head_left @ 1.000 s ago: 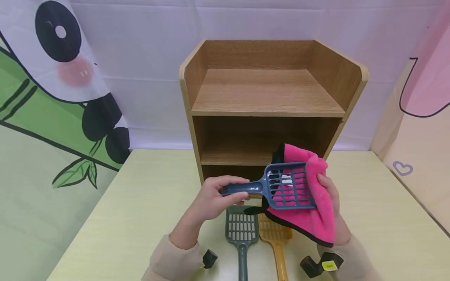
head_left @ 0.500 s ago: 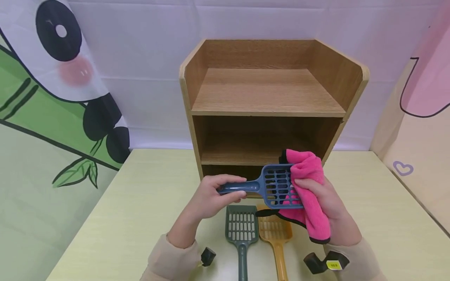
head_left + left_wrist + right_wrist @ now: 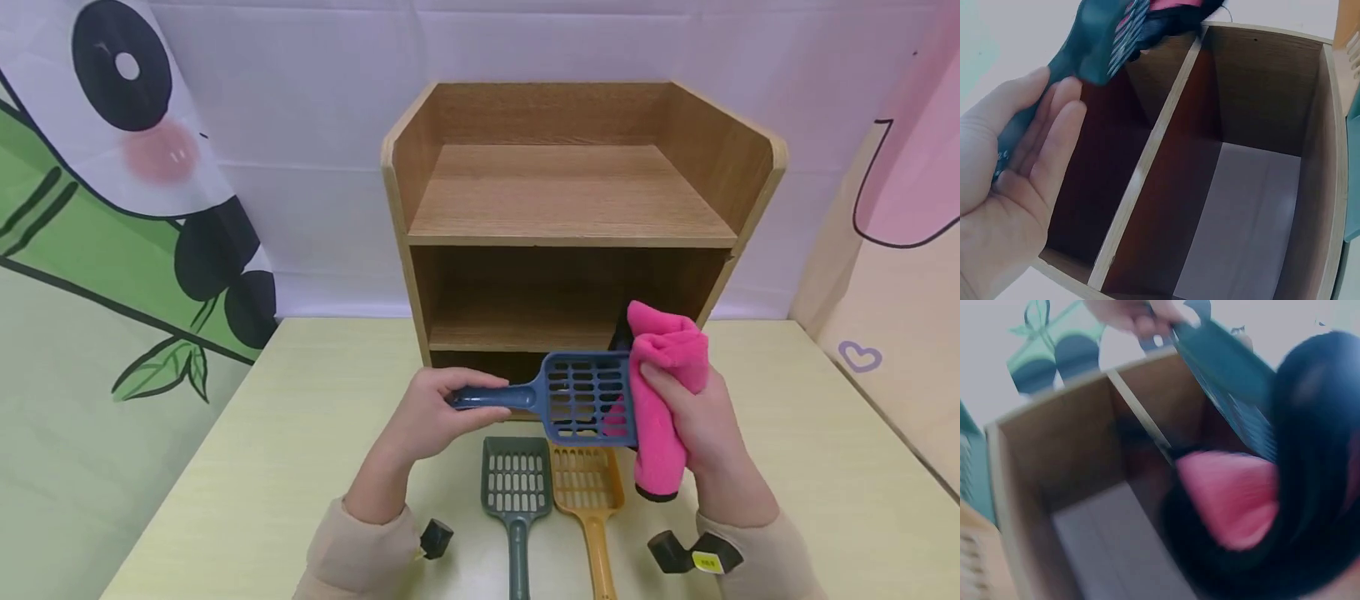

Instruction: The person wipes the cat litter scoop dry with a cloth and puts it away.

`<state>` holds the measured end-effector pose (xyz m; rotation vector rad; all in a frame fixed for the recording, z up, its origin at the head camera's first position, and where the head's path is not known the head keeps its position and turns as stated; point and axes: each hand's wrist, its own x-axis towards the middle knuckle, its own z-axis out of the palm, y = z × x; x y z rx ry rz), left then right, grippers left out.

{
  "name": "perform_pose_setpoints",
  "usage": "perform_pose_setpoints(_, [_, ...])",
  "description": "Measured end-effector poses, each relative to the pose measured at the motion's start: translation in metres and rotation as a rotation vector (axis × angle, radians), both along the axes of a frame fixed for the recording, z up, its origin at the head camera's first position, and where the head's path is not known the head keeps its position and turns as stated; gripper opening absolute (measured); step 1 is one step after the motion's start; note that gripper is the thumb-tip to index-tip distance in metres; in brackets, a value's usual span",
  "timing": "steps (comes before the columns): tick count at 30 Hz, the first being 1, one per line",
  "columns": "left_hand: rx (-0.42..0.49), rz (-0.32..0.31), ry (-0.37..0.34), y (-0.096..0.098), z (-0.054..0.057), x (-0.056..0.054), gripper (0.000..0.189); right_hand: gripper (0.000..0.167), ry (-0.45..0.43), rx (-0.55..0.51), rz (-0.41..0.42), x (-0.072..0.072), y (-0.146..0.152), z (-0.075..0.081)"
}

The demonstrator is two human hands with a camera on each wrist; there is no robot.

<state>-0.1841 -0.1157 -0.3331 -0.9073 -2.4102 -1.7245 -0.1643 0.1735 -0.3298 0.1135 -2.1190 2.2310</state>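
My left hand (image 3: 423, 417) holds a blue slotted litter scoop (image 3: 537, 397) by its handle, thumb on one side and fingers on the other. The scoop lies sideways in the air, its head pointing right. A pink cloth with black edging (image 3: 662, 417) is bunched in my right hand (image 3: 708, 425), thumb pressed over it at the scoop's front edge. Part of the cloth shows behind the slots. In the left wrist view the scoop (image 3: 1088, 44) looks dark teal, and the palm faces up beside its handle. The right wrist view is blurred, with cloth (image 3: 1229, 494) filling its right side.
A green litter scoop (image 3: 517, 523) and a yellow one (image 3: 591, 515) lie side by side on the pale table (image 3: 262, 467), handles towards me. Behind them stands a wooden shelf unit (image 3: 570, 196). A printed fabric backdrop (image 3: 322, 100) hangs behind it.
The cloth has slid right along the scoop's head to its front edge, baring most of the slots, and is bunched tighter in my right hand. The left hand and scoop have shifted slightly left.
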Motion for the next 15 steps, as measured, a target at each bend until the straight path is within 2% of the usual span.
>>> perform_pose_setpoints(3, [-0.042, -0.036, -0.05, -0.003, 0.003, 0.0, 0.03, 0.052, 0.187, 0.218, 0.141, -0.003, 0.007, -0.002])
perform_pose_setpoints(5, [-0.075, -0.061, -0.059, -0.003, 0.003, 0.0, 0.029, 0.055, 0.251, 0.335, 0.226, -0.005, 0.009, -0.005])
perform_pose_setpoints(7, [-0.104, -0.078, -0.064, -0.002, 0.002, 0.0, 0.029, 0.053, 0.295, 0.469, 0.252, -0.006, 0.01, -0.009])
perform_pose_setpoints(11, [-0.155, -0.127, -0.061, -0.001, 0.001, 0.001, 0.026, 0.052, 0.308, 0.652, 0.288, -0.004, 0.006, -0.015])
perform_pose_setpoints(15, [-0.187, -0.198, -0.046, 0.001, 0.003, 0.004, 0.024, 0.053, 0.299, 0.722, 0.344, -0.003, -0.002, -0.02])
